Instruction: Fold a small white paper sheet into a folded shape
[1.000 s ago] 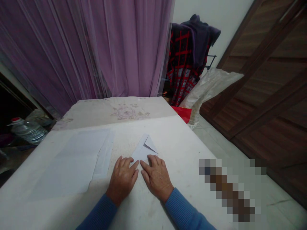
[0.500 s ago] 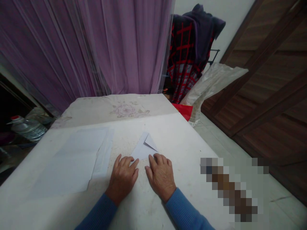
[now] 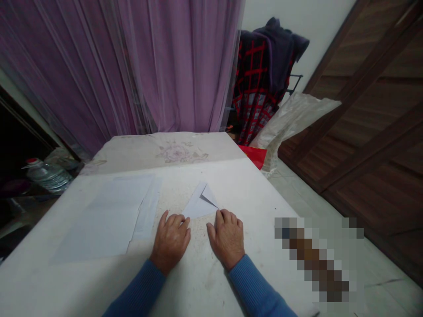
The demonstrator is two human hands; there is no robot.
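A folded piece of white paper (image 3: 195,205), triangular in outline with its peak pointing away from me, lies on the table in front of my hands. One folded flap on its right side stands slightly raised, with a dark gap under it. My left hand (image 3: 171,241) rests palm down at the near left corner, fingers loosely bent and a fingertip touching that corner. At the right corner, the index fingertip of my right hand (image 3: 228,237) meets the paper, the other fingers lying out on the tabletop. Neither hand grips anything.
Larger white sheets (image 3: 102,220) lie on the left of the table (image 3: 198,281), one with a ragged right edge. Beyond the table's left side stands a clear plastic bottle (image 3: 49,176). A red bag (image 3: 254,155) and a whitish plastic bag (image 3: 291,119) are past the far right corner.
My right hand has slid right, from the paper's near edge to its right corner. The left hand stays at the left corner. The camera view has shifted slightly.
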